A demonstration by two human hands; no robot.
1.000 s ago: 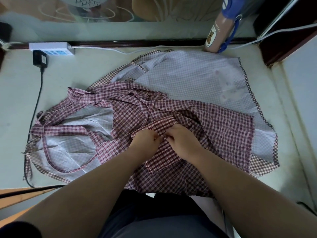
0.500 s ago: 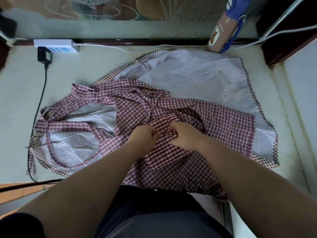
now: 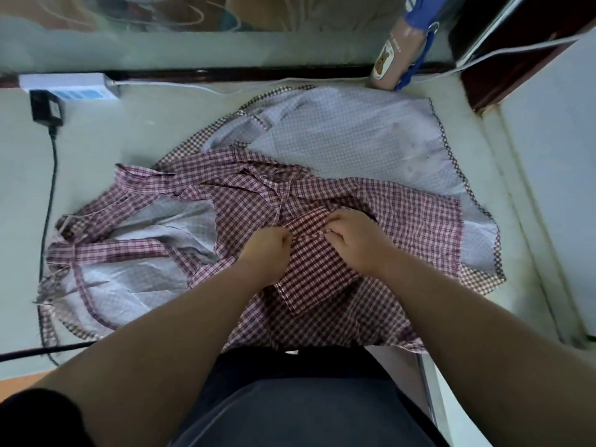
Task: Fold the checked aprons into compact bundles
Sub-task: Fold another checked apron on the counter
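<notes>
Pale table runs from the wall to your waist, with the work at its centre.

The red checked apron lies spread but rumpled, and its near edge hangs off the table at 6 o'clock against your body. The darker checked pocket sits on its middle. Your left hand pinches the pocket's top edge toward 9 o'clock. Your right hand pinches the same edge just beside it toward 3 o'clock. Both have fingers curled on the cloth.

- **Thin grip:** You seem to hold only the pocket layer. Lift from there and the body of the apron would likely drag into a lump instead of folding flat.
- **Overhang:** That hanging cloth could pull the apron off toward you once you let it slacken.
- **Loose straps:** The straps trail at 9 o'clock, crossed over each other. Leave them out and they will probably tangle or spill from the bundle.
- **Second apron:** The pale apron lies partly under the red apron, out toward 1 o'clock. Friction between the 2 may drag it along.
- **Bottle:** The bottle stands at 1 o'clock, just beside the pale apron's far hem. I cannot tell whether they touch, but a tug could tip it.
- **Cable:** The black cable runs close by the straps at 9 o'clock and could snag them.
</notes>
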